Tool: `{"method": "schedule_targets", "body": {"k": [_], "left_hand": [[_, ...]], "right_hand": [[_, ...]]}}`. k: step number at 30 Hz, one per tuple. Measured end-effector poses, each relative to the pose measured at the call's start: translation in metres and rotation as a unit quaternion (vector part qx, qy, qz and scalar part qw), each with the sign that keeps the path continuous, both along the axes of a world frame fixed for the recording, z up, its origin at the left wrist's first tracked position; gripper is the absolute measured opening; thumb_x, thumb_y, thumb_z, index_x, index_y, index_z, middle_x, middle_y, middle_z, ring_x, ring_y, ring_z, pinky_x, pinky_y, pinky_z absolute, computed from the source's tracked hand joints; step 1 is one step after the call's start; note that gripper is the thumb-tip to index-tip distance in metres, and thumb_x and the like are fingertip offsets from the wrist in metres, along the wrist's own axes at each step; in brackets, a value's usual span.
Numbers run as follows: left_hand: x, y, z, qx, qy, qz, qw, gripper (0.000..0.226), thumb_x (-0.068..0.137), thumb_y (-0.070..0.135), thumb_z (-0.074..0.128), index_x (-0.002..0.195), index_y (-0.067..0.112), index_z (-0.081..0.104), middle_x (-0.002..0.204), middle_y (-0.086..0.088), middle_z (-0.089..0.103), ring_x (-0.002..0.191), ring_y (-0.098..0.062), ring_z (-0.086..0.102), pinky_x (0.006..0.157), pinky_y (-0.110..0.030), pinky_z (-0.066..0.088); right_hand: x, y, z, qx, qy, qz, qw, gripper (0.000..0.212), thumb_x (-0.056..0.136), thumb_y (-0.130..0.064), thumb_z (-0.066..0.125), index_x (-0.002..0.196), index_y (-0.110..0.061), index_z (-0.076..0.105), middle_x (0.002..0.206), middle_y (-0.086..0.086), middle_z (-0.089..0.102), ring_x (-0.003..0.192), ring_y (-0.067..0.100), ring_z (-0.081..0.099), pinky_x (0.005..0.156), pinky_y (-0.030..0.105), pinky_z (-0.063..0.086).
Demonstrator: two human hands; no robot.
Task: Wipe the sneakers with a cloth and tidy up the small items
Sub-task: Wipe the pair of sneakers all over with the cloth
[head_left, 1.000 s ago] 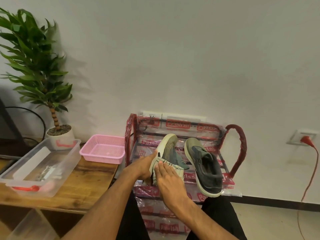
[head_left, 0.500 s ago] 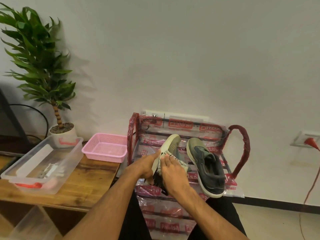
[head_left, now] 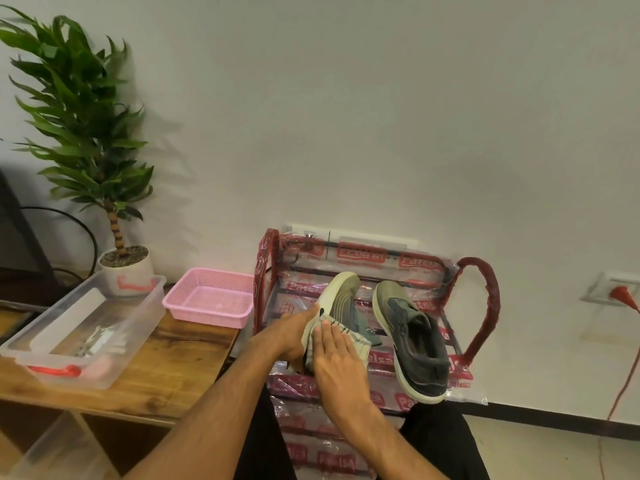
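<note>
Sneaker (head_left: pixel 341 299) nearest us is tipped on its side on top of the shoe rack (head_left: pixel 481 306), pale sole turned to the left. Our left hand (head_left: pixel 291 336) has its grip closed around the sole edge of this sneaker. Our right hand (head_left: pixel 337 358) lies flat, fingers straight and together, and presses a striped cloth (head_left: pixel 356 342) against the shoe's upper; its grip is wide and closes on nothing. Just to the right, touching neither hand, the second sneaker (head_left: pixel 412 344) lies on the same rack with its opening facing us and its heel hanging over the front edge. The rack is wrapped in clear plastic printed in red.

To the left stands the wooden bench (head_left: pixel 166 372). On it we see a clear plastic box (head_left: pixel 145 317) with red latches; small shiny items lie in it, too blurred for us to name. Beyond it, next to the rack, sits a pink basket (head_left: pixel 211 301); what it holds we cannot tell. Farther back a potted plant (head_left: pixel 86 133) stands behind the box. On the far right wall, a red plug (head_left: pixel 621 292) sits in a socket.
</note>
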State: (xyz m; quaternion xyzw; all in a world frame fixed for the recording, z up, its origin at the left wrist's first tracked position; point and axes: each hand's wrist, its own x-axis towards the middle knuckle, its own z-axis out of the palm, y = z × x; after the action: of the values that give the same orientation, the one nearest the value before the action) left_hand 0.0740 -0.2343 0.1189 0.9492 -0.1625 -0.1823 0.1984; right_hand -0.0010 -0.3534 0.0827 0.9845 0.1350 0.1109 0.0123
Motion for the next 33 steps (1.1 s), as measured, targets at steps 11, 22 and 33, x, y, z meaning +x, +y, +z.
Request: {"method": "schedule_targets", "body": {"k": [11,22,33], "left_hand": [[0.003,0.001,-0.002,-0.004,0.013,0.003,1.000,0.105,0.083,0.001,0.068,0.153,0.039,-0.001,0.156,-0.018,0.027,0.143,-0.036,0.026,0.113,-0.047,0.032],[0.003,0.000,-0.003,-0.006,0.007,0.010,1.000,0.112,0.079,0.008,0.075,0.151,0.043,-0.003,0.154,-0.014,0.031,0.141,-0.035,0.030,0.113,-0.051,0.032],[0.003,-0.003,-0.002,0.006,0.022,0.027,0.999,0.125,0.069,0.005,0.083,0.151,0.045,-0.003,0.155,-0.011,0.031,0.140,-0.035,0.032,0.111,-0.052,0.036]], "right_hand": [[0.000,0.006,0.003,-0.015,0.008,0.005,1.000,0.072,0.098,-0.010,0.047,0.151,0.004,0.002,0.158,0.025,0.000,0.148,0.036,0.000,0.120,0.044,-0.003],[-0.015,-0.007,-0.017,-0.072,-0.003,0.055,0.996,0.072,0.091,-0.012,0.054,0.150,0.002,0.015,0.157,0.024,0.008,0.147,0.037,0.008,0.114,0.048,-0.005],[0.023,-0.025,0.005,-0.022,-0.008,-0.039,0.999,0.072,0.088,-0.014,0.065,0.150,-0.011,0.028,0.156,0.011,0.029,0.144,0.029,0.026,0.119,0.041,0.010]]}}
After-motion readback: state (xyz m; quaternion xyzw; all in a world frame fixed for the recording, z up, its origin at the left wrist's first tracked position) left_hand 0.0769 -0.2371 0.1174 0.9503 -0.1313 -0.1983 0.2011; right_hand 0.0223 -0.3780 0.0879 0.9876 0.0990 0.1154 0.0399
